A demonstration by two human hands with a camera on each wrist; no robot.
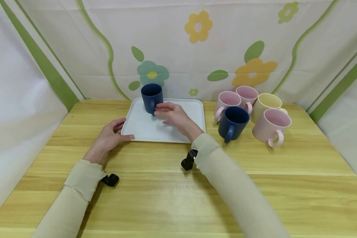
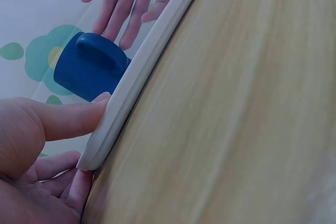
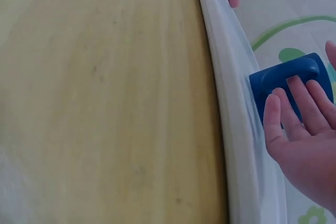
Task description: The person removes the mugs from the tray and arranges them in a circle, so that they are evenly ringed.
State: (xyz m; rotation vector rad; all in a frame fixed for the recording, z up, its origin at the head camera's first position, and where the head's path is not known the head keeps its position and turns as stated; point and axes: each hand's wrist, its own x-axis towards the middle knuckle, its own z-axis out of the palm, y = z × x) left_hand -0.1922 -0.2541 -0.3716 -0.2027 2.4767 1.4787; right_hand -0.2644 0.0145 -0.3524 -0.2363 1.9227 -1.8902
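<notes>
A white rectangular tray (image 1: 181,114) lies on the table, with a dark blue mug (image 1: 150,99) upright near its back left corner. My left hand (image 1: 109,134) holds the tray's front left corner; in the left wrist view the thumb (image 2: 73,120) lies at the rim and the other fingers are beside and below the corner. Over the tray, my right hand (image 1: 176,117) is beside the blue mug with its fingers extended and spread. Those fingertips come close to the mug's handle (image 3: 291,72); whether they touch it I cannot tell.
Right of the tray stand several mugs: a second dark blue mug (image 1: 233,124), a yellow mug (image 1: 260,107), and three pink ones, the nearest pink mug (image 1: 269,127) at the right. Behind the wooden table (image 1: 166,191) hangs a flowered curtain (image 1: 172,39).
</notes>
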